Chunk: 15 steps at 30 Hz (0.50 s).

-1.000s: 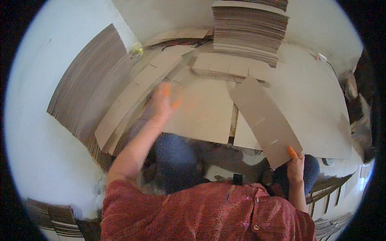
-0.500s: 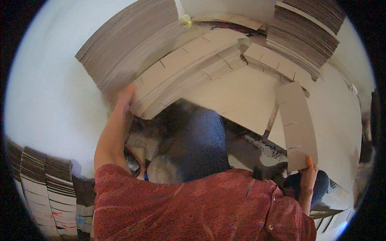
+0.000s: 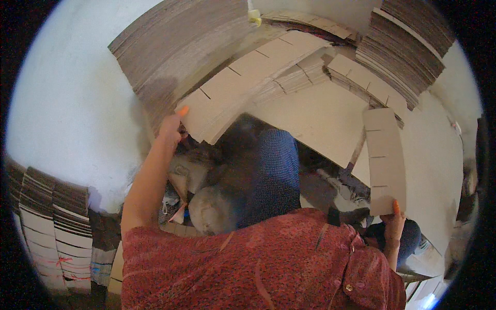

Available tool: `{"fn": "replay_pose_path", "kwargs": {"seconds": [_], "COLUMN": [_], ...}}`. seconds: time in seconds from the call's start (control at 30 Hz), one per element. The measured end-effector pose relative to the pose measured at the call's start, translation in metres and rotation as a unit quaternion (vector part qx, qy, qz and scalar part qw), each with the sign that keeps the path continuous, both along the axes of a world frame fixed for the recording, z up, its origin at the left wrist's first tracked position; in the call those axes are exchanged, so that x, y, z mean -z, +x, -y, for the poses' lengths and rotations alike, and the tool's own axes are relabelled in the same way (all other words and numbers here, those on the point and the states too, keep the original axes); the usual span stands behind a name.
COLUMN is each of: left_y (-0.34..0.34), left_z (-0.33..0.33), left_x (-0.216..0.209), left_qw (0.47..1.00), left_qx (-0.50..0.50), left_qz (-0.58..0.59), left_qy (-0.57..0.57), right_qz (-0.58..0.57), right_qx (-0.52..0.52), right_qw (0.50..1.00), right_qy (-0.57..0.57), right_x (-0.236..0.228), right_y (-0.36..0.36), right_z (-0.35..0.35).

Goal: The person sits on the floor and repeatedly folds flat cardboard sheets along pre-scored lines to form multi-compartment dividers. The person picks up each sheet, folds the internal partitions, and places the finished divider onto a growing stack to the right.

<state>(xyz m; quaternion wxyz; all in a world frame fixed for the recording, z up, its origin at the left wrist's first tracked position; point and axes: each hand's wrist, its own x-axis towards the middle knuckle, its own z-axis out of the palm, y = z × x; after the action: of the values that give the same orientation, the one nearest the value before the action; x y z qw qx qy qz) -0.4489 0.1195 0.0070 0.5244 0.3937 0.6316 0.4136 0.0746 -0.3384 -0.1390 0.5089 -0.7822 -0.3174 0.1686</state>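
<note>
At the near end of the slotted cardboard pile [image 3: 240, 72], over on the left of my head view, my left hand [image 3: 170, 127] has its thumb laid on the top piece's corner. The fingers are hidden below the edge, so I can't tell whether they are closed on anything. From that hand the pile stretches away, its long axis slanting forward and to the right; the cuts enter from its far-left edge. The left hand is clearly the nearer one, with the right well apart across the knee [image 3: 276, 173].

Off to the right, my right hand [image 3: 394, 225] grasps a single cardboard strip [image 3: 387, 163] by its near end, thumb on top. That strip points almost straight away from me, leaning slightly left, with cuts running in from its left edge. Its far end reaches up beside the shorter stack [image 3: 364, 82]; I can't tell whether they touch. The two long axes spread toward me and draw closer farther out, above the pale board [image 3: 310, 116].
</note>
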Motion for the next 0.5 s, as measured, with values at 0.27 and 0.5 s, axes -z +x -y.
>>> {"fn": "replay_pose_path", "kwargs": {"seconds": [0.27,0.5], "left_y": [0.013,0.016], "left_z": [0.038,0.045], "left_x": [0.046,0.029], "left_qw": [0.967,0.947], "left_qx": [0.024,0.023], "left_qz": [0.251,0.318], "left_qy": [-0.035,-0.039], "right_qz": [-0.165,-0.082], "right_qx": [0.026,0.017], "right_qw": [0.983,0.995], "right_qy": [0.074,0.050], "right_x": [-0.006,-0.015], "right_y": [-0.008,-0.018], "right_z": [-0.006,-0.007]}}
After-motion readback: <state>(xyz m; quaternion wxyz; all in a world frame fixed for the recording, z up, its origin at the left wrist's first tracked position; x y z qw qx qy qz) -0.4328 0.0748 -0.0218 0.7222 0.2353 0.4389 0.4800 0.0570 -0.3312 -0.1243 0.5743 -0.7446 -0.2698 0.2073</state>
